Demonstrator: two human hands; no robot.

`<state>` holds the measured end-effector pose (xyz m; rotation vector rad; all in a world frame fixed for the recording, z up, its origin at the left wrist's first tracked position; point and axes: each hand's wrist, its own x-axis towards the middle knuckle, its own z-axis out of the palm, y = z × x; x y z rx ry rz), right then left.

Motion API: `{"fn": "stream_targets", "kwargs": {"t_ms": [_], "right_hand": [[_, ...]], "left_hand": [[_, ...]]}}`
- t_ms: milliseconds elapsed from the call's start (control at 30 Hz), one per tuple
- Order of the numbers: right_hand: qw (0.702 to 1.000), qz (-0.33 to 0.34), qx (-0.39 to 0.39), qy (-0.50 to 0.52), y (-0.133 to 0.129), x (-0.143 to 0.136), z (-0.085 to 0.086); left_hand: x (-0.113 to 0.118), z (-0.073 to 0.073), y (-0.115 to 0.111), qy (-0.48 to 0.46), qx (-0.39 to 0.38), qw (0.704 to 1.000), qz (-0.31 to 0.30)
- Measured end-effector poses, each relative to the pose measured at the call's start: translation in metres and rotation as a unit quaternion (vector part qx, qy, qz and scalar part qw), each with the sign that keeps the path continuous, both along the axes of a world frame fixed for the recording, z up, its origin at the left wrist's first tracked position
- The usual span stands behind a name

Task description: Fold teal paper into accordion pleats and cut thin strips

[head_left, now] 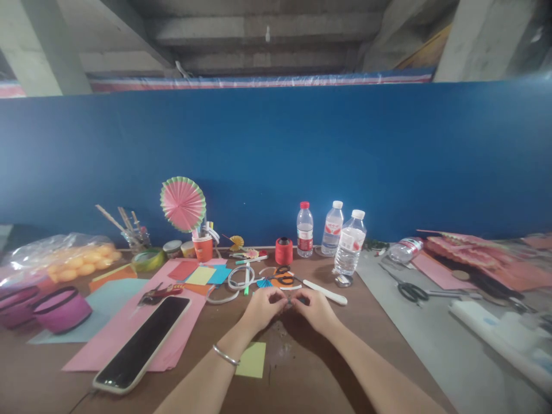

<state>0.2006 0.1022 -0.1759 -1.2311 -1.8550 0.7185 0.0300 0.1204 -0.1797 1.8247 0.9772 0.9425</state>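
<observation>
My left hand point(264, 307) and my right hand point(314, 309) meet above the middle of the brown table, fingertips pinched close together. Something small and dark sits between them, too small to name. Just beyond my left hand lies a little blue folded paper fan point(264, 283). Orange-handled scissors point(283, 277) rest behind both hands, beside a coil of white tubing point(241, 277). To the right of my right hand is a long white-handled tool point(325, 292). A yellow paper square point(250, 360) lies on the table below my left wrist.
A phone point(144, 342) lies on pink paper point(84, 361) at left. A paper cup point(202, 248) holds a round pleated fan point(183, 203). A red thread spool point(283, 251) and water bottles point(350, 244) stand at the back. Black scissors point(411, 291) and a power strip point(495, 336) lie right.
</observation>
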Motion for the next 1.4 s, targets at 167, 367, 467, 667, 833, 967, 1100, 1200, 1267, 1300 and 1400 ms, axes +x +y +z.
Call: {"fn": "stream_targets", "kwargs": {"t_ms": [167, 367, 467, 667, 833, 967, 1100, 1200, 1267, 1300, 1400], "right_hand": [[0.999, -0.053, -0.01, 0.0, 0.009, 0.011, -0.004], [0.995, -0.095, -0.028, 0.014, 0.013, 0.017, -0.007], [0.998, -0.059, -0.02, 0.01, 0.007, 0.009, -0.003], [0.998, -0.035, -0.045, 0.04, 0.005, 0.005, -0.004], [0.983, -0.1, -0.077, 0.129, 0.019, 0.017, -0.016], [0.981, -0.116, -0.072, 0.136, 0.02, 0.019, -0.017], [0.991, -0.071, -0.021, 0.108, 0.008, 0.007, -0.009], [0.994, -0.04, 0.013, 0.105, -0.001, -0.002, -0.004], [0.995, -0.033, 0.027, 0.088, -0.003, -0.004, -0.003], [0.996, -0.034, 0.031, 0.077, -0.004, -0.004, -0.003], [0.998, -0.036, 0.04, 0.045, -0.002, -0.002, -0.005]], "left_hand": [[-0.013, -0.005, 0.015, 0.0, 0.006, 0.999, 0.044], [-0.015, -0.007, 0.018, -0.031, -0.007, 0.992, 0.126], [-0.006, -0.001, 0.008, -0.03, 0.026, 0.997, 0.065], [-0.003, -0.003, 0.008, 0.01, 0.013, 0.999, 0.038], [-0.009, -0.01, 0.018, -0.056, -0.064, 0.994, 0.072], [-0.007, -0.011, 0.018, -0.123, -0.137, 0.98, 0.072], [-0.004, -0.008, 0.015, -0.126, -0.113, 0.984, 0.051], [-0.004, -0.003, 0.012, -0.072, -0.002, 0.995, 0.065], [-0.004, 0.0, 0.009, -0.038, 0.058, 0.995, 0.077], [-0.004, 0.001, 0.007, -0.026, 0.074, 0.994, 0.079], [-0.003, 0.002, 0.004, -0.015, 0.09, 0.993, 0.069]]}}
